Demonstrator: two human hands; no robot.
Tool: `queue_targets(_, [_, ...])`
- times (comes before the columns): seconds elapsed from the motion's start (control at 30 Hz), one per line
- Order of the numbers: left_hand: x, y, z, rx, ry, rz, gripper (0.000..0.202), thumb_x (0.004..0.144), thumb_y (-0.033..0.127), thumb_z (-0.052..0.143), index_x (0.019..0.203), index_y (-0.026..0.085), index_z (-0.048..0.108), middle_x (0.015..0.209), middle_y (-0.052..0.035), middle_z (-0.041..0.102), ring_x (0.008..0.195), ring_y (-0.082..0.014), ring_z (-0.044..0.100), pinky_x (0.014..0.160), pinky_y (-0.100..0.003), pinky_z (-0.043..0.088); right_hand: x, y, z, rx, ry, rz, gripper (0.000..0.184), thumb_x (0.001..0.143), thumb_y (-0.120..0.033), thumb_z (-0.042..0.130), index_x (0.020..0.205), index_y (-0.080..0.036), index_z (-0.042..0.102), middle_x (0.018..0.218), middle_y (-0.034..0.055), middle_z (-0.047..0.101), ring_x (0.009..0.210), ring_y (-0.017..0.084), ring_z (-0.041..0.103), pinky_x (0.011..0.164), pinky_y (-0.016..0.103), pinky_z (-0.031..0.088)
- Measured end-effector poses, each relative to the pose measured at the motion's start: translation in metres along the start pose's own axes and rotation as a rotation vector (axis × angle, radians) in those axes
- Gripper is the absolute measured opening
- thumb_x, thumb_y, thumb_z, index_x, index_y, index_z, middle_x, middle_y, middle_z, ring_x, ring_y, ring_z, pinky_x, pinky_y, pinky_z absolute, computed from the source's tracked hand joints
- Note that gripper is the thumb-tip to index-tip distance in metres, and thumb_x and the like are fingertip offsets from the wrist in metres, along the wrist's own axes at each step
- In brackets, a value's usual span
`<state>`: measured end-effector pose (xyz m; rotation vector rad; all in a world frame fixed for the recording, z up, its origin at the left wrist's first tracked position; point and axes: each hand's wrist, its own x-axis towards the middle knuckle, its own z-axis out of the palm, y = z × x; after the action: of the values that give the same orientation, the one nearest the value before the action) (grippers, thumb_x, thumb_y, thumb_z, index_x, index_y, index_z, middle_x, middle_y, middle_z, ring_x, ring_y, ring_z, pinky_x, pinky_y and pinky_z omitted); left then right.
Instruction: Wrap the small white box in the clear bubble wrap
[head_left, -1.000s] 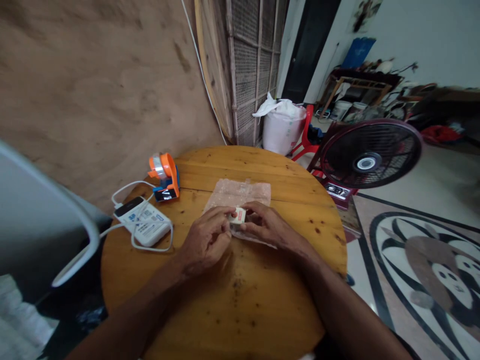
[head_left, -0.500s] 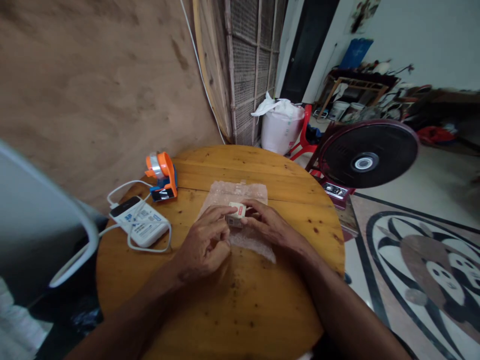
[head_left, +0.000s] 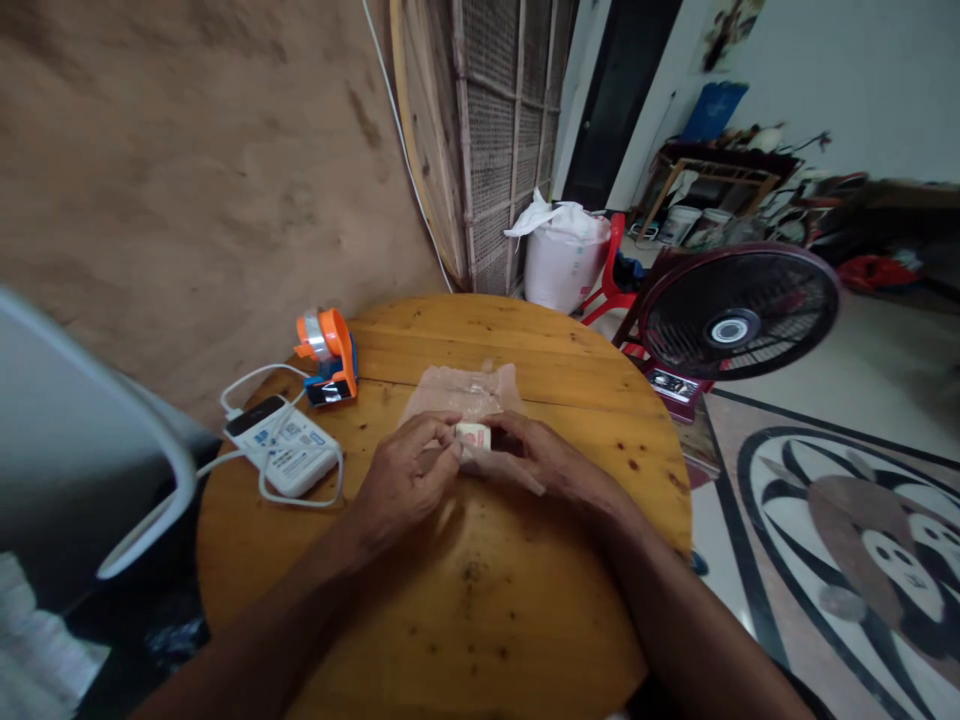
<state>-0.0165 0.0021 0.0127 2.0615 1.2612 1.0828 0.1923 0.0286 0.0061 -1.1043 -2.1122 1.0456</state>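
A small white box with red print lies on a sheet of bubble wrap at the middle of the table. The near edge of the wrap is raised against the front of the box. At the box's left side, my left hand pinches this lifted edge between thumb and fingers. My right hand is curled round the right side of the box, its fingertips at the box's far edge. Part of the wrap passes under that hand, and its thumb is partly hidden.
On the round wooden table, a white power bank with a looped cable and an orange tape dispenser stand to the left. A fan is beyond the right edge. A white lamp-like arm juts in at left.
The near edge of the bubble wrap has come up against the box. My left hand has gone from touching the box to pinching the wrap. The right hand stays by the box.
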Motion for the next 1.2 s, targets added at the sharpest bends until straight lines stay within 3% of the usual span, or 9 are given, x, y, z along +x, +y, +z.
queue_targets(0.3, [0.004, -0.004, 0.004, -0.029, -0.01, -0.118, 0.016, 0.086, 0.029, 0.051, 0.073, 0.021, 0.056, 0.103, -0.0068, 0.07, 0.098, -0.0221, 0.066, 0.079, -0.033, 0.053, 0.0, 0.01, -0.001, -0.015, -0.038, -0.001, 0.043, 0.083, -0.033, 0.06, 0.123, -0.019, 0.056, 0.107, 0.0065, 0.067, 0.088, 0.019, 0.061, 0.076, 0.03, 0.047])
queue_targets(0.47, [0.005, -0.004, 0.004, -0.002, -0.01, -0.131, 0.017, 0.085, 0.029, 0.051, 0.072, 0.02, 0.057, 0.1, -0.0059, 0.071, 0.092, -0.0216, 0.067, 0.076, -0.033, 0.052, 0.0, 0.01, 0.001, 0.092, -0.065, 0.016, 0.039, 0.083, -0.035, 0.061, 0.118, -0.02, 0.059, 0.102, 0.0045, 0.069, 0.086, 0.019, 0.063, 0.073, 0.029, 0.047])
queue_targets(0.63, [0.007, -0.006, 0.006, -0.009, -0.04, -0.142, 0.015, 0.083, 0.028, 0.053, 0.071, 0.021, 0.056, 0.1, -0.005, 0.072, 0.091, -0.0209, 0.067, 0.077, -0.032, 0.05, 0.0, 0.01, -0.001, 0.14, -0.039, 0.034, 0.033, 0.087, -0.035, 0.056, 0.117, -0.022, 0.06, 0.113, 0.0053, 0.066, 0.1, 0.021, 0.061, 0.085, 0.034, 0.047])
queue_targets(0.77, [0.008, -0.012, 0.009, -0.003, -0.051, -0.136, 0.013, 0.083, 0.028, 0.053, 0.073, 0.02, 0.058, 0.097, -0.0045, 0.072, 0.09, -0.0204, 0.066, 0.078, -0.032, 0.048, -0.003, 0.004, -0.011, 0.157, 0.041, 0.07, 0.034, 0.093, -0.045, 0.045, 0.108, -0.023, 0.065, 0.11, 0.0046, 0.067, 0.102, 0.022, 0.06, 0.091, 0.036, 0.044])
queue_targets(0.9, [0.008, -0.016, 0.01, 0.013, -0.056, -0.138, 0.013, 0.082, 0.029, 0.055, 0.076, 0.019, 0.06, 0.09, -0.0017, 0.07, 0.085, -0.0174, 0.064, 0.076, -0.027, 0.046, -0.004, 0.002, -0.017, 0.236, 0.052, 0.115, 0.042, 0.087, -0.056, 0.049, 0.099, -0.02, 0.067, 0.1, 0.0049, 0.067, 0.094, 0.021, 0.06, 0.083, 0.032, 0.045])
queue_targets(1.0, [0.009, -0.016, 0.011, 0.007, -0.06, -0.148, 0.013, 0.081, 0.028, 0.055, 0.076, 0.018, 0.061, 0.087, -0.0011, 0.069, 0.081, -0.0156, 0.062, 0.074, -0.025, 0.045, 0.001, 0.01, -0.012, 0.248, 0.039, 0.125, 0.035, 0.076, -0.049, 0.066, 0.09, -0.017, 0.065, 0.088, 0.0032, 0.065, 0.081, 0.018, 0.058, 0.072, 0.028, 0.044])
queue_targets(1.2, [0.011, -0.017, 0.012, -0.044, -0.068, -0.147, 0.01, 0.079, 0.024, 0.056, 0.076, 0.017, 0.062, 0.082, -0.0007, 0.066, 0.077, -0.0139, 0.06, 0.071, -0.023, 0.044, 0.006, 0.02, -0.002, 0.166, 0.071, 0.185, 0.026, 0.076, -0.041, 0.059, 0.069, -0.016, 0.058, 0.065, -0.0013, 0.052, 0.059, 0.01, 0.044, 0.052, 0.022, 0.033])
